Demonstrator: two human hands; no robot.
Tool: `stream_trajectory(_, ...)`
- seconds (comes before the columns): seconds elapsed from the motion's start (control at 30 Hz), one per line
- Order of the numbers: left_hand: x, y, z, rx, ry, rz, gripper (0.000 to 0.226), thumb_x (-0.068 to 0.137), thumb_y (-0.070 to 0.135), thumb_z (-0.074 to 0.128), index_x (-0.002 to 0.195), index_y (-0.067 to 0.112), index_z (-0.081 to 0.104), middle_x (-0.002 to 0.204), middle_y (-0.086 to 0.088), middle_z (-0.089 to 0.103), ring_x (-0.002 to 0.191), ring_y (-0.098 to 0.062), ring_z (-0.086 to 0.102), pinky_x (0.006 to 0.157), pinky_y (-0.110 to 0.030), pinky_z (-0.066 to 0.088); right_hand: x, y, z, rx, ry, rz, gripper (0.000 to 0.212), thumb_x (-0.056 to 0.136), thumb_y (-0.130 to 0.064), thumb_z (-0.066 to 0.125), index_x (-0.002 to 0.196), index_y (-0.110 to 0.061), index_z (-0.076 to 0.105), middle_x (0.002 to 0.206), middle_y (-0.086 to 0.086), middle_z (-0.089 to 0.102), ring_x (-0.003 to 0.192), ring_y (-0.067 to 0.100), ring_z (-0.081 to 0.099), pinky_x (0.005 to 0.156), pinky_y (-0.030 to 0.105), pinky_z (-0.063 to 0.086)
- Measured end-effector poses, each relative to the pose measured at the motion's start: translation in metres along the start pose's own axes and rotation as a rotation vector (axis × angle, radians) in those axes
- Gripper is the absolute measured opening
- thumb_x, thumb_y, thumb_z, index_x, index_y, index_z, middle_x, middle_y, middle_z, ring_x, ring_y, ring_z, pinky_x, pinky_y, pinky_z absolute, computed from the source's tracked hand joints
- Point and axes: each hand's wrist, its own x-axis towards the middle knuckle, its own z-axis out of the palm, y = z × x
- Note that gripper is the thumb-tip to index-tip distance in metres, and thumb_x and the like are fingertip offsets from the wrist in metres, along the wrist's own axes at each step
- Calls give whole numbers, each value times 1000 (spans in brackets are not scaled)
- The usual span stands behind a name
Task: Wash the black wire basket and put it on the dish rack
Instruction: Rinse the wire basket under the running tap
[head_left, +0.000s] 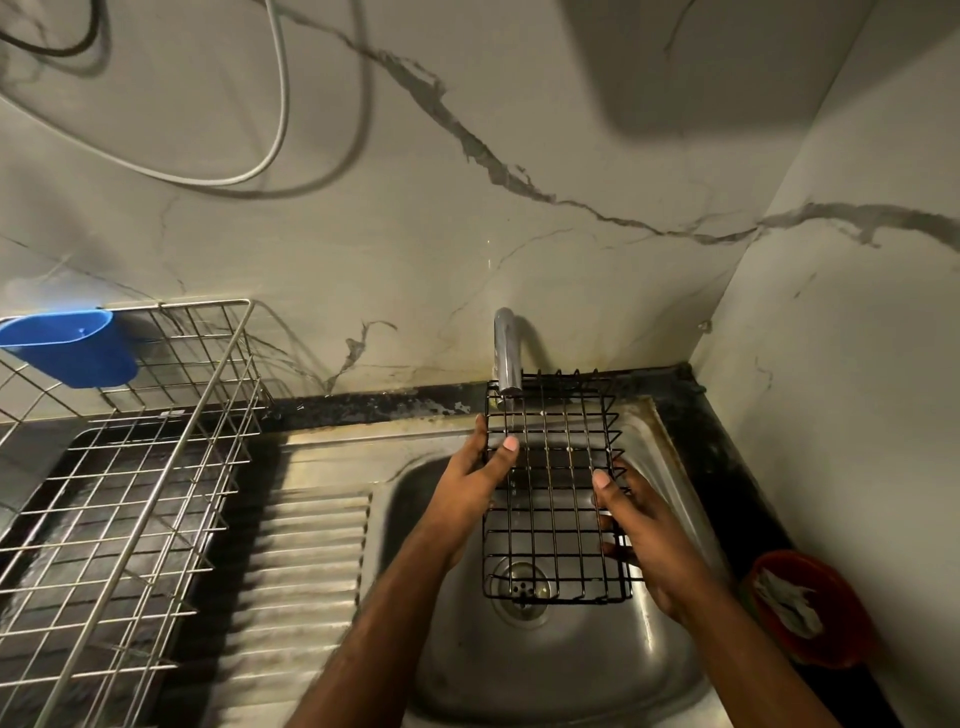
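The black wire basket (553, 499) is held over the steel sink (550, 670), its far end under the chrome tap (506, 353). A thin stream of water runs from the tap onto the grid. My left hand (475, 480) grips the basket's left edge, thumb on top of the wires. My right hand (647, 530) grips the right edge, thumb across the grid and fingers curled under the side. The silver wire dish rack (130, 467) stands on the counter to the left.
A blue plastic cup (72, 345) hangs on the rack's far rim. A ribbed steel drainboard (306, 561) lies between rack and sink. A red bowl (810, 608) holding a scrubber sits at the right, near the corner wall. The drain (522, 587) shows below the basket.
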Motion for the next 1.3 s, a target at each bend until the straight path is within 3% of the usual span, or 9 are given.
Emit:
stream_trajectory(0.13, 3, -3, 3, 7, -13, 15, 119, 53, 92, 69, 156, 50, 28, 158, 1, 46, 140, -22, 49, 114, -57, 42, -2, -1, -2, 1, 6, 6, 77, 78, -62, 58, 149, -40, 38, 130, -6, 59, 108, 11, 61, 74, 27, 54)
stream_trajectory(0.37, 5, -3, 6, -7, -13, -8, 94, 77, 71, 67, 158, 45, 28, 158, 0, 46, 139, -22, 50, 116, -55, 41, -3, 0, -4, 5, 22, 18, 79, 79, -61, 58, 151, -38, 36, 132, -6, 57, 105, 8, 61, 70, 23, 53)
stream_trajectory(0.53, 3, -5, 5, 35, -7, 3, 100, 72, 81, 65, 158, 46, 28, 158, 1, 47, 139, -22, 50, 115, -56, 41, -3, -1, -5, 0, 12, 10, 77, 80, -60, 58, 151, -38, 35, 135, -8, 54, 103, 6, 59, 70, 23, 53)
stream_trajectory(0.63, -1, -6, -1, -10, 7, -7, 81, 87, 72, 52, 157, 35, 38, 147, 1, 58, 130, -19, 58, 114, -52, 43, -1, 0, -6, 3, -3, 2, 73, 83, -59, 58, 150, -40, 36, 130, -11, 56, 104, 8, 60, 75, 27, 54)
stream_trajectory(0.73, -2, -10, -9, -68, 41, -18, 57, 101, 60, 45, 143, 23, 57, 126, 2, 73, 118, -16, 68, 114, -50, 44, 2, -1, -5, 4, -3, 19, 70, 82, -63, 58, 146, -41, 41, 128, -6, 62, 109, 13, 63, 81, 32, 55)
stream_trajectory(0.93, 4, -26, -18, -50, 74, -15, 83, 75, 82, 62, 136, 26, 63, 126, 1, 73, 120, -19, 67, 115, -52, 42, 7, -7, 2, 8, -10, 34, 33, 88, -62, 56, 120, -53, 53, 120, -11, 64, 110, 14, 63, 91, 45, 55)
stream_trajectory(1.13, 10, -31, -19, -97, 84, -25, 93, 67, 90, 65, 136, 28, 63, 130, -1, 71, 122, -22, 66, 116, -56, 40, 11, -14, 1, 13, -12, 65, 23, 89, -60, 58, 109, -50, 57, 117, -11, 62, 109, 17, 63, 91, 47, 56)
stream_trajectory(1.3, 4, -23, -16, -113, 76, 11, 106, 60, 94, 64, 139, 24, 59, 132, 2, 69, 122, -14, 65, 116, -52, 42, 14, -18, 0, 41, -18, 109, 38, 83, -63, 63, 114, -43, 62, 106, 7, 65, 96, 24, 65, 72, 37, 55)
